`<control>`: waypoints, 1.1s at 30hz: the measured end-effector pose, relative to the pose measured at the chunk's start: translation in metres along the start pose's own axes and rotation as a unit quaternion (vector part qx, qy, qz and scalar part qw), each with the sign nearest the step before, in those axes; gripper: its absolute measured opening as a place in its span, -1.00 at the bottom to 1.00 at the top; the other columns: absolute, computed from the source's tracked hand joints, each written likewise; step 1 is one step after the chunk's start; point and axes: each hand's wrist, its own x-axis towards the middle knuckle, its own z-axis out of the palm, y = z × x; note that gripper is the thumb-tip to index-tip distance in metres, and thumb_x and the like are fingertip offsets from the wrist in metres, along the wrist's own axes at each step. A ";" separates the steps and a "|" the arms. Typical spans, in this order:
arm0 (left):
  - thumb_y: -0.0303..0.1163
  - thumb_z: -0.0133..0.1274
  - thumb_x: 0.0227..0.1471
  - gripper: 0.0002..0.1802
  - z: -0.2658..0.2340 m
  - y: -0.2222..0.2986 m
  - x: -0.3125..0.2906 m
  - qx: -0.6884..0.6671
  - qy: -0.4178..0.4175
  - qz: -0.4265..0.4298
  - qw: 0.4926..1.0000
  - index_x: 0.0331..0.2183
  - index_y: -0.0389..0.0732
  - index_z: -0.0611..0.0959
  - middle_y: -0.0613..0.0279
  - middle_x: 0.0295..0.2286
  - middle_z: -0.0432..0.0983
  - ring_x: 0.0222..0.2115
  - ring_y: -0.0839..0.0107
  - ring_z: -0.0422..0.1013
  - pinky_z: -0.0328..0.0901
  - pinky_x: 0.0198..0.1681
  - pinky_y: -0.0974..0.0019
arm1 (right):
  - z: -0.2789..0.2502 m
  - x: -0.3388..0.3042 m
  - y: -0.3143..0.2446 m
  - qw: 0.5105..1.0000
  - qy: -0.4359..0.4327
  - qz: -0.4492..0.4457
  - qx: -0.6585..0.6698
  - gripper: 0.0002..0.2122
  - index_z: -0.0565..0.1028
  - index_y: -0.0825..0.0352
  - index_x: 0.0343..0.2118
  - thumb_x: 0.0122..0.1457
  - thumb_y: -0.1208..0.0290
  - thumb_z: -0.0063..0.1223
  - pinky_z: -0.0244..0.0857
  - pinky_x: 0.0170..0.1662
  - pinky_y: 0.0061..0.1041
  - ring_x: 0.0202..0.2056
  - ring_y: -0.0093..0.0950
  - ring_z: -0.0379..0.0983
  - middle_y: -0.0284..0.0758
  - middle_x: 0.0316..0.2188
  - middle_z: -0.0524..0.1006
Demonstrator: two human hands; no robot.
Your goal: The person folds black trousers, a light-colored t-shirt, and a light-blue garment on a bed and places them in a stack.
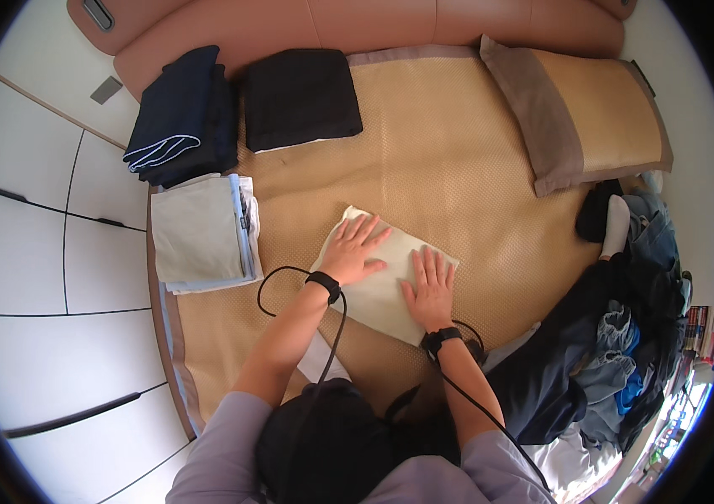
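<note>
A pale cream piece of folded cloth [374, 294] lies flat on the woven mat in front of me. My left hand [355, 249] rests palm down on its far left part, fingers spread. On its right part lies my right hand [431, 290], also flat with the fingers stretched out. Both wrists wear black bands with cables running from them. Neither hand grips anything. What kind of garment the cloth is, I cannot tell.
Folded clothes stand in stacks at the left: dark navy [173, 118], black [302, 97] and light [197, 235]. A tan and brown pillow [596, 113] lies far right. Heaped loose clothes [575, 361] fill the right side. White cabinets [21, 244] line the left; a brown padded headboard [374, 23] stands behind.
</note>
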 end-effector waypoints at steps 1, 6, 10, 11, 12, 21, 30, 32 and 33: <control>0.13 -0.15 -0.09 -0.28 0.001 -0.001 0.001 -0.002 -0.002 0.001 1.000 0.10 0.15 0.13 0.24 0.13 -0.08 0.14 0.20 -0.13 -0.24 0.16 0.06 | -0.001 0.000 0.000 1.000 0.008 -0.008 -0.006 -0.46 0.13 0.24 0.09 0.03 0.18 -0.10 -0.26 0.14 -0.04 0.13 -0.13 -0.05 -0.20 0.12 0.08; 0.06 -0.09 -0.11 -0.26 -0.003 0.010 0.001 0.014 0.003 -0.011 1.000 0.10 0.05 0.13 0.24 0.12 -0.07 0.14 0.23 -0.13 -0.24 0.15 0.05 | 0.000 0.002 -0.002 1.000 0.004 0.007 -0.016 -0.44 0.11 0.26 0.09 0.02 0.19 -0.09 -0.25 0.14 -0.06 0.13 -0.14 -0.05 -0.20 0.12 0.08; -0.29 -0.09 -0.18 -0.26 -0.001 0.031 0.006 -0.001 -0.015 0.059 0.998 0.10 -0.17 0.11 0.18 0.11 -0.02 0.14 0.30 -0.10 -0.26 0.15 -0.02 | -0.006 0.012 -0.013 0.999 -0.045 0.011 -0.026 -0.41 0.08 0.34 0.10 -0.01 0.27 -0.07 -0.26 0.15 -0.08 0.15 -0.23 -0.07 -0.20 0.13 0.07; -0.29 -0.09 -0.18 -0.26 0.003 0.035 0.009 -0.001 -0.018 0.061 0.998 0.10 -0.17 0.11 0.18 0.11 -0.02 0.14 0.30 -0.10 -0.26 0.15 -0.02 | -0.009 0.017 -0.014 0.999 -0.042 -0.007 -0.023 -0.40 0.07 0.37 0.10 -0.03 0.30 -0.06 -0.26 0.15 -0.10 0.16 -0.26 -0.08 -0.20 0.13 0.07; -0.29 -0.09 -0.19 -0.25 0.008 0.039 0.011 -0.038 -0.012 0.048 0.998 0.10 -0.16 0.11 0.19 0.11 -0.02 0.13 0.31 -0.09 -0.26 0.15 -0.02 | -0.010 0.019 -0.014 0.998 -0.056 -0.005 -0.025 -0.40 0.05 0.40 0.10 -0.02 0.32 -0.09 -0.26 0.16 -0.14 0.17 -0.30 -0.08 -0.18 0.13 0.06; -0.21 -0.17 -0.15 -0.26 0.013 0.020 0.024 -0.021 -0.042 0.035 0.998 0.11 -0.14 0.08 0.24 0.13 -0.08 0.14 0.34 -0.11 -0.28 0.15 0.01 | 0.007 0.028 0.005 0.995 -0.100 0.022 0.017 -0.40 0.02 0.41 0.11 0.00 0.28 -0.13 -0.27 0.18 -0.23 0.17 -0.32 -0.08 -0.18 0.14 0.03; 0.19 -0.21 -0.09 -0.19 -0.003 -0.007 0.008 0.010 -0.049 -0.082 0.995 0.12 0.02 0.04 0.28 0.15 -0.18 0.17 0.35 -0.23 -0.32 0.16 0.00 | 0.004 0.016 0.011 0.999 -0.035 0.025 0.012 -0.36 0.06 0.39 0.09 0.02 0.10 -0.11 -0.28 0.17 -0.20 0.17 -0.27 -0.10 -0.15 0.13 0.05; 0.19 -0.21 -0.08 -0.20 -0.004 -0.008 0.008 0.004 -0.054 -0.087 0.995 0.12 0.02 0.04 0.27 0.15 -0.18 0.17 0.34 -0.23 -0.31 0.16 0.00 | 0.005 0.012 0.011 0.999 -0.005 0.038 0.000 -0.35 0.07 0.39 0.09 0.01 0.05 -0.10 -0.28 0.17 -0.18 0.16 -0.24 -0.09 -0.13 0.12 0.06; 0.19 -0.22 -0.08 -0.20 -0.004 -0.008 0.009 0.012 -0.056 -0.095 0.994 0.13 0.02 0.03 0.26 0.15 -0.19 0.17 0.34 -0.24 -0.32 0.16 0.01 | 0.003 0.010 0.011 0.999 0.007 0.052 -0.007 -0.34 0.08 0.39 0.08 0.00 0.03 -0.10 -0.27 0.16 -0.16 0.15 -0.21 -0.08 -0.11 0.12 0.07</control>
